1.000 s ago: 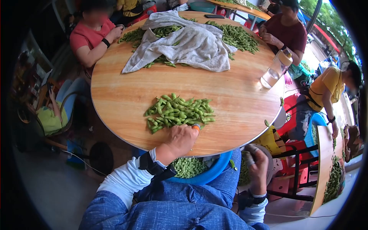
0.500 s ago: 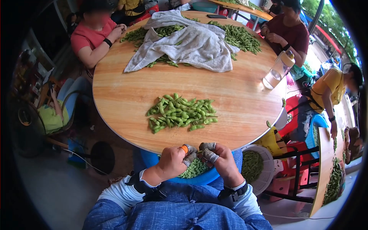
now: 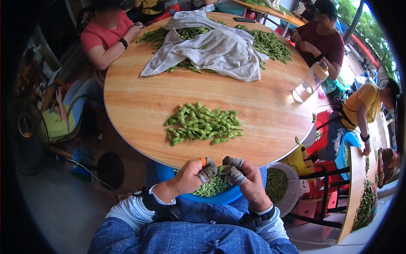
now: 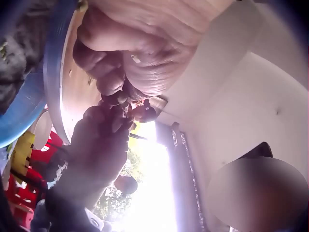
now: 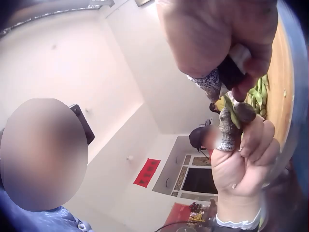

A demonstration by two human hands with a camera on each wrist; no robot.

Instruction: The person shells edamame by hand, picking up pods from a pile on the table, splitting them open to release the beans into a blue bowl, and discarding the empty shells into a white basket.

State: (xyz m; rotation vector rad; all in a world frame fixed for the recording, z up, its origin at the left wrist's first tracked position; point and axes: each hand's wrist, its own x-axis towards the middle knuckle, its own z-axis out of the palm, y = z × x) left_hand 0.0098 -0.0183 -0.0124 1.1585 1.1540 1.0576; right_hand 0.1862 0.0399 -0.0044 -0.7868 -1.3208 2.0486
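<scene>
Both hands meet above a blue basin (image 3: 237,192) of shelled green beans (image 3: 211,186), in front of the table's near edge. The left hand (image 3: 189,175) pinches a green pod (image 3: 222,168) between grey-wrapped fingertips, an orange band on one finger. From the other side the right hand (image 3: 249,180), also with wrapped fingertips, grips the same pod. In the right wrist view the pod (image 5: 231,110) lies between the two hands' fingertips. A pile of pods (image 3: 205,123) rests on the round wooden table (image 3: 139,101) beyond the hands.
A grey towel (image 3: 211,46) covers part of a larger pod heap (image 3: 270,45) at the back. A clear bottle (image 3: 310,82) stands at the right. A white basket (image 3: 290,186) of pods is right of the basin. Several people sit or bend around.
The left hand has come from the pod pile to above the basin, and the right hand has moved in from the right to meet it. Both now hold a pod.
</scene>
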